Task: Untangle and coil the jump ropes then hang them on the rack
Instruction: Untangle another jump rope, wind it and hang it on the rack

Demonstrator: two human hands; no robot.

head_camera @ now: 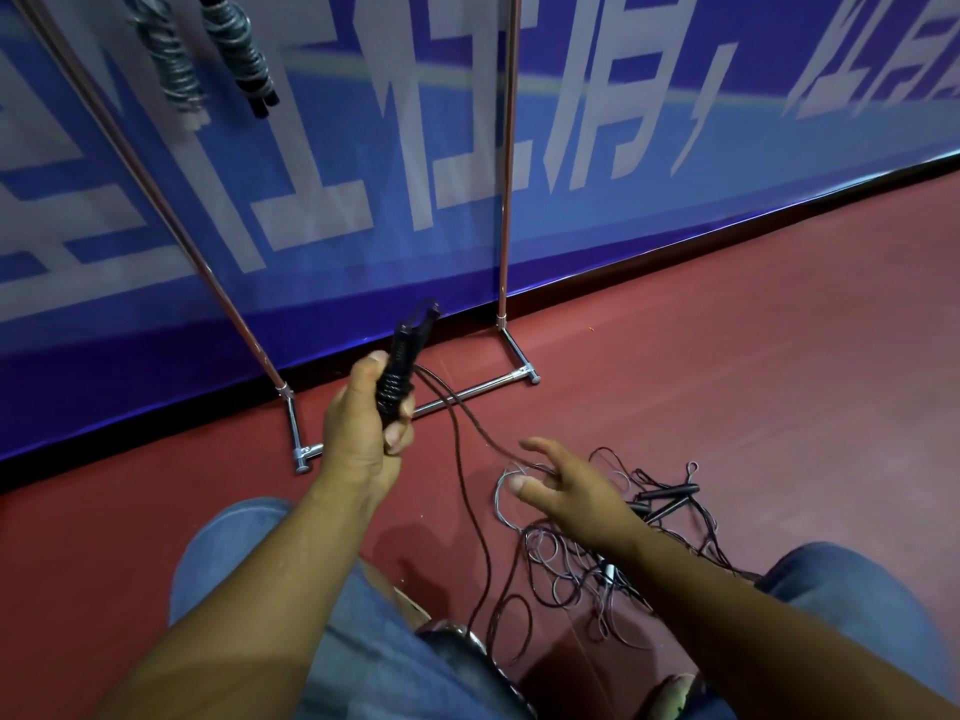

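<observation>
My left hand (pixel 363 433) grips a pair of black jump-rope handles (pixel 402 366) with dark cord wound around them. From the handles a dark rope (pixel 470 491) trails down to the red floor. My right hand (pixel 566 485) hovers with fingers spread above a tangled pile of thin ropes (pixel 587 563), and I cannot tell whether it touches a strand. More black handles (pixel 667 493) lie in the pile. Two coiled ropes (pixel 236 49) hang at the top left on the metal rack (pixel 504 200).
The rack's chrome feet (pixel 467 392) rest on the red floor in front of a blue banner wall (pixel 623 122). My knees in blue jeans (pixel 244 543) frame the bottom of the view. Open red floor (pixel 779 330) stretches to the right.
</observation>
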